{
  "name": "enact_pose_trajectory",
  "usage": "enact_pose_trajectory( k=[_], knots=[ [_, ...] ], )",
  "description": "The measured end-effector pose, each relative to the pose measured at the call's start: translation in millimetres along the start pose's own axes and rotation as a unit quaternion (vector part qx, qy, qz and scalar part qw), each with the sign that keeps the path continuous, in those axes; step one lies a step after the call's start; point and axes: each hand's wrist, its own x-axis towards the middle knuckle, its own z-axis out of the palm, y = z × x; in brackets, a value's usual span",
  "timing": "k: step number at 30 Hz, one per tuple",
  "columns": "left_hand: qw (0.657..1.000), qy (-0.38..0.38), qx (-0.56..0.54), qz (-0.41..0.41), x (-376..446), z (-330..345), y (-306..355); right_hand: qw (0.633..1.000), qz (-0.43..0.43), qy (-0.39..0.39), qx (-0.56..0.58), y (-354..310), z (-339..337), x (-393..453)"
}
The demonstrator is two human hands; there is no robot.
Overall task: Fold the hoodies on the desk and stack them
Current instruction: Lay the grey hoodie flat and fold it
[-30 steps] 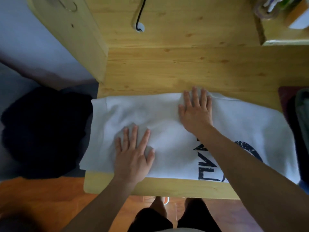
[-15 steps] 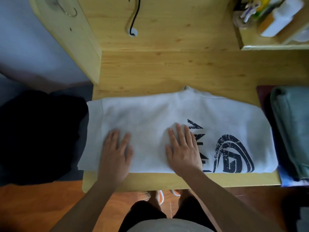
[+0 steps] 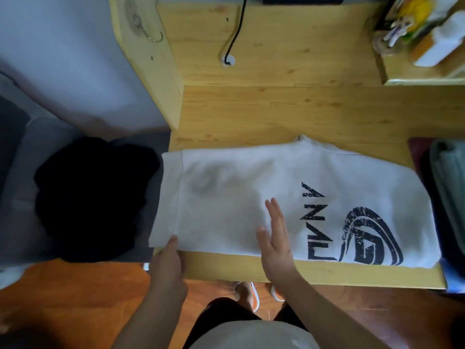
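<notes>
A white hoodie [image 3: 239,192] with a dark printed logo lies folded into a long band across the wooden desk [image 3: 302,112], its hem end hanging past the desk's left edge. My left hand [image 3: 169,263] is at the near left corner of the hoodie, with the thumb on top of the fabric edge and the fingers underneath. My right hand [image 3: 275,238] stands on its edge with straight fingers on the middle of the hoodie, left of the print. A grey-green folded garment [image 3: 450,187] lies at the desk's right edge.
A black garment [image 3: 93,197] lies in a heap on a grey seat left of the desk. A black cable [image 3: 234,34] runs into a hole in the back panel. A shelf [image 3: 422,76] with small items stands at the back right. My legs and feet are below the desk's front edge.
Both hands have left their flat press on the hoodie. The left one slid to the near left corner and took the edge. The right one turned up onto its side.
</notes>
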Motion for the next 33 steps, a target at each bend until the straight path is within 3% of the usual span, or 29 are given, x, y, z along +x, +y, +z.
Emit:
enact_pose_trajectory(
  k=[4, 10, 13, 15, 18, 20, 23, 26, 29, 30, 31, 32, 33],
  knots=[
    [0.984, -0.081, -0.142, -0.067, -5.5, 15.8, 5.7, 0.998, 0.019, -0.004, -0.054, 21.0, 6.0, 4.4],
    [0.951, -0.150, -0.247, -0.110, -18.9, 20.2, 5.9, 0.994, 0.050, 0.038, 0.087, 18.2, -9.5, -8.4],
    [0.942, -0.201, -0.257, -0.084, -27.2, 19.6, 10.1, 0.999, 0.046, 0.012, 0.013, 36.0, -6.7, -16.6],
    [0.937, -0.226, -0.263, -0.048, -37.6, 21.3, 16.8, 0.999, 0.023, -0.010, -0.044, 39.7, -1.1, -13.9],
    [0.929, -0.259, -0.262, 0.044, -59.7, 19.3, 32.3, 0.996, 0.067, -0.059, -0.011, 24.2, 5.0, -8.5],
    [0.925, -0.265, -0.245, 0.118, -76.2, 17.6, 42.0, 0.982, 0.122, -0.101, 0.099, 4.4, 4.7, -4.4],
    [0.914, -0.279, -0.205, 0.211, -114.0, 23.2, 51.2, 0.914, 0.256, -0.153, 0.274, -22.6, -30.4, 17.8],
    [0.892, -0.313, -0.053, 0.321, -170.6, 54.4, 28.3, 0.873, 0.240, -0.149, 0.398, -27.4, -108.4, 33.2],
    [0.804, -0.377, 0.092, 0.450, -220.2, 118.1, -32.2, 0.847, 0.235, -0.045, 0.474, -14.2, -206.9, 39.8],
    [0.741, -0.378, 0.182, 0.525, -225.4, 143.1, -58.9, 0.840, 0.238, -0.021, 0.487, -6.2, -238.7, 39.8],
    [0.648, -0.362, 0.301, 0.599, -217.3, 168.9, -90.5, 0.835, 0.243, -0.018, 0.493, 2.1, -266.1, 40.6],
    [0.558, -0.324, 0.424, 0.636, -204.6, 188.5, -121.0, 0.839, 0.263, -0.014, 0.476, 13.0, -286.1, 41.2],
    [0.496, -0.294, 0.520, 0.630, -195.0, 201.5, -144.6, 0.852, 0.288, -0.010, 0.437, 25.8, -298.5, 41.3]
  ],
)
